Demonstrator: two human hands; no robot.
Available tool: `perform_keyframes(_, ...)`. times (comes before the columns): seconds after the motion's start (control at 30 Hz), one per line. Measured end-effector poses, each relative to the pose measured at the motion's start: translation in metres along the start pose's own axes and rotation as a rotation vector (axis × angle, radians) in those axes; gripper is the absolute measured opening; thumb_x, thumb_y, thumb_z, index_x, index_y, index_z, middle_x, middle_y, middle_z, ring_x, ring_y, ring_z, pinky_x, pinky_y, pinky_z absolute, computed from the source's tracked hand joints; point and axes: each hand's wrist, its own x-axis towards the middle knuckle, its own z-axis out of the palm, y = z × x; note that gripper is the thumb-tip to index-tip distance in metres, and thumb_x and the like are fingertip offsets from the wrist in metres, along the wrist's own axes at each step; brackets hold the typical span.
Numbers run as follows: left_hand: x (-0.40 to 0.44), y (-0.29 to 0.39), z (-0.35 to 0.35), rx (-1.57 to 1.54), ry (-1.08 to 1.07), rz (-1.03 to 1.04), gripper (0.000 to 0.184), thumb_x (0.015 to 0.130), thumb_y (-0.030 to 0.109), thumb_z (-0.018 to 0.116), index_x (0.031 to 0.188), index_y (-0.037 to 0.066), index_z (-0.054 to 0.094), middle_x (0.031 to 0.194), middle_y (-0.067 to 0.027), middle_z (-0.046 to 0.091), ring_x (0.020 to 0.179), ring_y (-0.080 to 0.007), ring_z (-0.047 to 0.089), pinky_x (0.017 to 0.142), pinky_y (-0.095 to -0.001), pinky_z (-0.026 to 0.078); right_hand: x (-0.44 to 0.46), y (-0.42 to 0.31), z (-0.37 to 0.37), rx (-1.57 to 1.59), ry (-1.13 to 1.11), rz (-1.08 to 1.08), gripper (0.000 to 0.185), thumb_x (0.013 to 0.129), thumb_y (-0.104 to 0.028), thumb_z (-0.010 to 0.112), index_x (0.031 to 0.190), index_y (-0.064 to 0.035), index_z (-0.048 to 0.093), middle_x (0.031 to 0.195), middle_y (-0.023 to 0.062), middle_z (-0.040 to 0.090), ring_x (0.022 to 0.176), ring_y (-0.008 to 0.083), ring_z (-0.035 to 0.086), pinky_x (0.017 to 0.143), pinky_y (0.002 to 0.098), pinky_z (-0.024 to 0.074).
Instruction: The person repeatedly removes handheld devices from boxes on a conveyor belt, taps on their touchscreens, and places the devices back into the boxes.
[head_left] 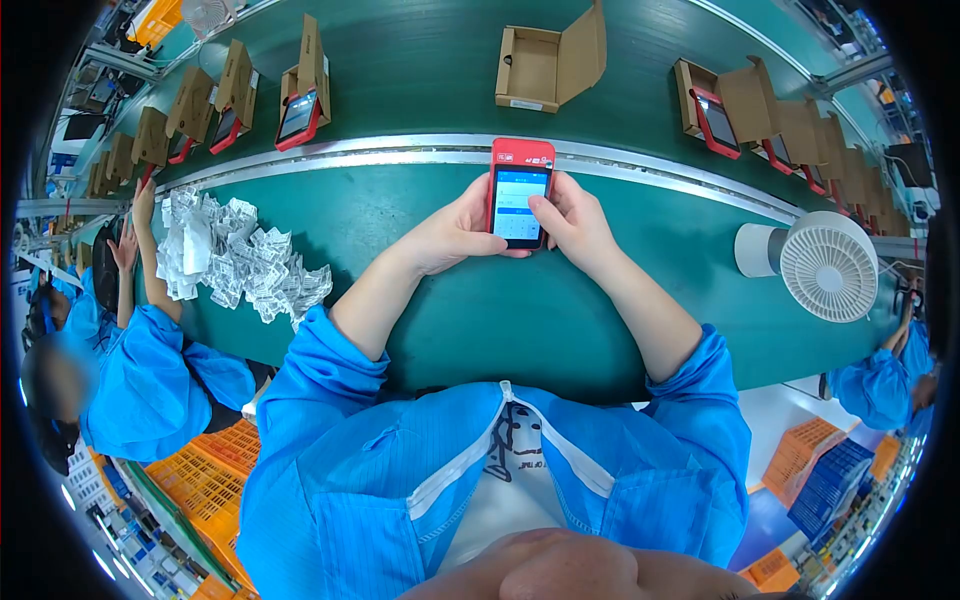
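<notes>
A red handheld device (521, 195) with a lit blue and white screen is held upright over the green table (480, 330), near the metal rail. My left hand (458, 228) grips its left side, the thumb at the lower left corner. My right hand (577, 222) holds the right side, its thumb over the screen. Beyond the rail, straight ahead, stands an open cardboard box (532, 68) with nothing visible inside. Another open box (755, 100) is to the right with a red device (716, 122) leaning out of it.
Crumpled printed paper (235, 250) lies on the left of the table, a white fan (828, 266) on the right. More boxes with red devices (298, 115) line the far belt. Co-workers in blue sit at the left (150, 385) and right (880, 385).
</notes>
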Motion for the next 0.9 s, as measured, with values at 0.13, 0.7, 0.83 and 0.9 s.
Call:
perform_keyframes(0.13, -0.0002, 0.0021, 0.0018, 0.003, 0.014, -0.002, 0.081, 0.076, -0.010, 0.056, 0.143, 0.008, 0.015, 0.133, -0.0129, 0.041, 0.120, -0.0264, 0.050, 0.094, -0.0431, 0.050, 0.0002, 0.0004, 0.0018, -0.005, 0.012, -0.024, 0.036, 0.093, -0.030, 0.054, 0.111, 0.0008, 0.050, 0.092, 0.0077, 0.063, 0.069, 0.0101, 0.059, 0.052, 0.0242, 0.0457)
perform_keyframes(0.7, 0.0005, -0.0005, -0.0025, -0.011, 0.014, -0.012, 0.085, 0.076, -0.014, 0.052, 0.146, 0.012, 0.012, 0.138, -0.0126, 0.036, 0.124, -0.0286, 0.046, 0.095, -0.0478, 0.049, 0.0010, 0.0009, 0.0013, -0.048, -0.002, -0.027, 0.039, 0.094, -0.031, 0.053, 0.113, 0.0021, 0.049, 0.096, 0.0108, 0.063, 0.074, 0.0129, 0.061, 0.056, 0.0253, 0.0481)
perform_keyframes(0.83, -0.0001, -0.0006, -0.0029, 0.009, 0.006, 0.003, 0.085, 0.077, -0.009, 0.059, 0.146, 0.012, 0.014, 0.138, -0.0126, 0.038, 0.124, -0.0282, 0.047, 0.095, -0.0486, 0.048, 0.0007, 0.0007, 0.0041, -0.042, 0.013, -0.066, 0.036, 0.092, -0.027, 0.056, 0.113, 0.0021, 0.048, 0.097, 0.0114, 0.063, 0.077, 0.0136, 0.062, 0.059, 0.0260, 0.0494)
perform_keyframes(0.9, -0.0003, -0.0021, -0.0046, 0.002, -0.002, 0.014, 0.085, 0.078, -0.006, 0.063, 0.146, 0.012, 0.014, 0.137, -0.0127, 0.038, 0.124, -0.0284, 0.047, 0.095, -0.0492, 0.048, 0.0011, 0.0020, 0.0050, -0.045, 0.016, -0.081, 0.035, 0.091, -0.024, 0.057, 0.113, 0.0020, 0.048, 0.097, 0.0116, 0.063, 0.079, 0.0140, 0.063, 0.061, 0.0264, 0.0501)
